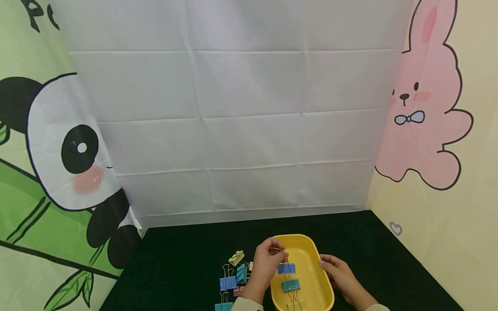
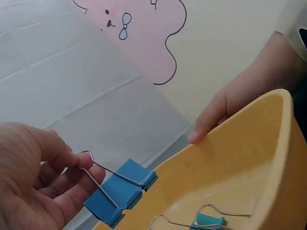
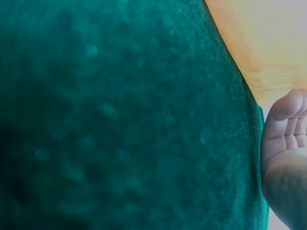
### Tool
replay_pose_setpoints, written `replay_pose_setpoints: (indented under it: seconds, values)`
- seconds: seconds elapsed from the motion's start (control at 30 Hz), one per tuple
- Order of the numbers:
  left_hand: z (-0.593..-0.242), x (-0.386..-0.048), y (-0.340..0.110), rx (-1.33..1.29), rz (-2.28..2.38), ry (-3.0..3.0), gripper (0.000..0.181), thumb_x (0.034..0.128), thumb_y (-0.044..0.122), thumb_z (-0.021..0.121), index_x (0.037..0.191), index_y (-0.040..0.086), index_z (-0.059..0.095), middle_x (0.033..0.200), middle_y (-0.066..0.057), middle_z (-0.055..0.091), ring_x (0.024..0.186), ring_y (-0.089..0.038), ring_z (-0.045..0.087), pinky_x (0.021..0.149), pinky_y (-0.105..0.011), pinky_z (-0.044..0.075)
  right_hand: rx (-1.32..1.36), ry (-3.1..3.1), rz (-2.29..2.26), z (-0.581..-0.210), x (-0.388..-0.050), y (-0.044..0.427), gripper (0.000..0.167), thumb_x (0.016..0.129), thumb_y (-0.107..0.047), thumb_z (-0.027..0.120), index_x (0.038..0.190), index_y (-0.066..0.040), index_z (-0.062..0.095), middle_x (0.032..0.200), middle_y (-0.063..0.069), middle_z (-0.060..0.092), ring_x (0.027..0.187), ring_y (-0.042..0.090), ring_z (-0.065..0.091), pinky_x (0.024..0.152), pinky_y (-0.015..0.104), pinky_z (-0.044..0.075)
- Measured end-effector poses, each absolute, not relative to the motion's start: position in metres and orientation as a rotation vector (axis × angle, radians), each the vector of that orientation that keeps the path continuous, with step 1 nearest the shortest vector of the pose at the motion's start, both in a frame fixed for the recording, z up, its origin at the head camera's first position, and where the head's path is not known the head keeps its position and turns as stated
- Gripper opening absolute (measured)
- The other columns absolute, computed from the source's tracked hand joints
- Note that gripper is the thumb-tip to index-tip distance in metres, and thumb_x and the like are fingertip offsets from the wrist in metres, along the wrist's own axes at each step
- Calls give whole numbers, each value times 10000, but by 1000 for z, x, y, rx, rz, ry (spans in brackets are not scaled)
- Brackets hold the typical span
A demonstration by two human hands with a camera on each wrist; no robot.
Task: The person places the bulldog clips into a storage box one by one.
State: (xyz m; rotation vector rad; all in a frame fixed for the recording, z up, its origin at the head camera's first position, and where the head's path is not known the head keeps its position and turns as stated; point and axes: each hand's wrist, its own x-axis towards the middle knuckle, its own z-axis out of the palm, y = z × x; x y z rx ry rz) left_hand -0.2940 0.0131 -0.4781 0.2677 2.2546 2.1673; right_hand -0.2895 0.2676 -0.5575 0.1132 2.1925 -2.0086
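Observation:
My left hand point(image 1: 268, 265) pinches the wire handle of a blue binder clip point(image 2: 123, 189) between thumb and fingers, over the yellow tray point(image 1: 323, 288). Below it in the head view, a teal binder clip point(image 1: 291, 285) lines up with the blue one, their wire handles meeting. A yellowish binder clip point(image 1: 297, 306) follows at the bottom edge, hard to make out against the tray. At the tray's right side, my right hand point(image 1: 342, 276) grips the rim, thumb on top. The right wrist view shows only part of that hand point(image 3: 287, 143) beside the tray's wall.
Left of the tray, several loose binder clips lie on the dark green cloth point(image 1: 175, 263): yellow point(image 1: 236, 258), teal point(image 1: 241, 274), blue point(image 1: 228, 283) and pink point(image 1: 238, 291). A white backdrop point(image 1: 249, 129) rises behind the table.

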Motion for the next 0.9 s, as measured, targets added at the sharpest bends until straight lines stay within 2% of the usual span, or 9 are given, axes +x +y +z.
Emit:
replay_pose_setpoints:
  seconds: [0.2,0.57,0.9]
  values:
    - [-489,-294,18,279,2053,2299,149,887,-14,713,935,92,620,863,-16,632,746,-141,647,749,-297,603,126,2206,-1998,-556,-289,266,625,1016,-417,581,1423,42,461,1139,126,687,918,289,692,762,443,605]
    - [-495,-289,21,276,2001,2270,187,900,-23,684,1015,95,596,911,-28,598,747,-141,666,741,-291,609,167,2243,-1990,-555,-287,263,601,1021,-409,575,1415,32,472,1170,140,681,936,288,694,771,440,604]
    - [-498,-287,23,286,2048,2239,171,963,32,649,1094,74,547,948,-41,571,725,-143,671,713,-308,615,139,2242,-1982,-553,-285,263,608,1019,-410,574,1410,44,471,1165,132,680,935,281,693,775,438,604]
